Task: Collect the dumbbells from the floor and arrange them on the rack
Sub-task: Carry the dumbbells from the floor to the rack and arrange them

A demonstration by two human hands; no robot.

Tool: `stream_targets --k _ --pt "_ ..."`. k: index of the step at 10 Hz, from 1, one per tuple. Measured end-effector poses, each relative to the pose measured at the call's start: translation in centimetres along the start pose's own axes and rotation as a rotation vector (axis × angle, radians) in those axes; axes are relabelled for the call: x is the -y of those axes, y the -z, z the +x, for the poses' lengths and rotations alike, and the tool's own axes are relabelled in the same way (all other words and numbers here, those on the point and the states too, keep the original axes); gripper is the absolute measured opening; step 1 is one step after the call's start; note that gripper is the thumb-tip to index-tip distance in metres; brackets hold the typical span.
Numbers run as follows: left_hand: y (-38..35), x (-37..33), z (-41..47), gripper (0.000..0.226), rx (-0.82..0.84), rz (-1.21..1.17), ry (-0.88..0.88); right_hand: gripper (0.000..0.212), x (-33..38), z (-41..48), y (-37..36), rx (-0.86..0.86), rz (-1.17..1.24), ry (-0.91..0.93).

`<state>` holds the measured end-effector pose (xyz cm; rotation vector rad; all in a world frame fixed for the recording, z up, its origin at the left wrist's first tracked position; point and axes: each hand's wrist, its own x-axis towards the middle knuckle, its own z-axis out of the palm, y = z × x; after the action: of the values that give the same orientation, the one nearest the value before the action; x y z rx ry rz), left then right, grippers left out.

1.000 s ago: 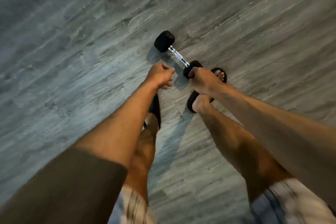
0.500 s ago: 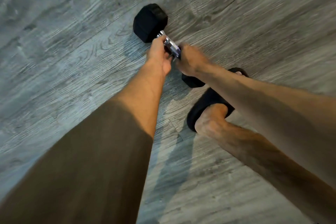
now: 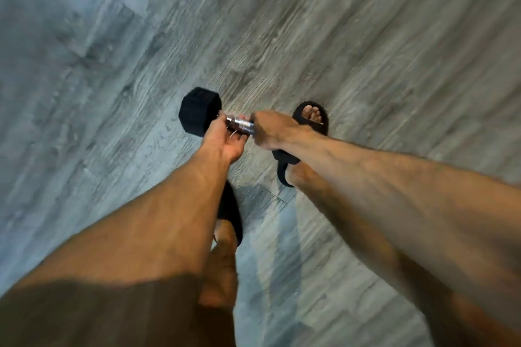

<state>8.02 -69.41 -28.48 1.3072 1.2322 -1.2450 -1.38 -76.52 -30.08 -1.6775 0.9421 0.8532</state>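
Under both hands, a dumbbell (image 3: 214, 121), held above the floor (image 3: 366, 36) or barely off it; hard to tell which from this angle. Left hand (image 3: 225, 141) cupped under the chrome bar just beside the black head (image 3: 198, 111), palm up, fingers curled loosely round it, so a half-closed grip rather than a firm one. Right hand (image 3: 275, 128) clamped over the bar's other end, knuckles up, fully wrapped. Second head hidden behind that hand, a dark edge just below the wrist possibly part of it. No rack in view.

Risks, judged from here:
- Slack left grip on smooth chrome: likely to slip toward the exposed head, tipping that end down.
- Directly below and beyond the right grip, a foot in an open sandal (image 3: 311, 117), toes bare; a second sandal (image 3: 231, 214) beneath the left forearm. Any drop lands on or near toes.
- Hands crowded close on a short bar, little room to re-seat either one without letting go.
- Heavy blur across the floor, so probably quick head or body motion; a swinging weight harder to hold.
- Deep forward bend with arms straight: strain on the back if lifted that way.

Safer: tighten the left grip first.
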Motion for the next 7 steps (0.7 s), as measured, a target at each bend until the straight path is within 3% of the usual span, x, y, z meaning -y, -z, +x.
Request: stream_targets --k 1,3,4,6,7 --pt "-0.5 1.6 -4.8 0.028 0.028 0.13 -0.048 0.041 1.4 -6.7 2.1 -0.074 -0.008 -0.026" --pt "-1.3 5.1 -24.6 0.031 0.183 0.337 -0.121 0.029 5.2 -26.0 5.9 -0.323 0.097 -0.105" --pt "-1.0 8.1 -31.3 0.04 0.247 0.605 -0.203 0.028 6.2 -37.0 5.7 -0.491 0.183 -0.13" --pt "2.7 16.0 -42.0 0.036 0.388 0.953 -0.303 0.025 7.2 -54.0 0.7 -0.753 0.298 -0.219" --pt "5.2 20.1 -44.7 0.032 0.387 1.095 -0.314 0.025 7.0 -59.4 -2.7 -0.8 0.372 -0.297"
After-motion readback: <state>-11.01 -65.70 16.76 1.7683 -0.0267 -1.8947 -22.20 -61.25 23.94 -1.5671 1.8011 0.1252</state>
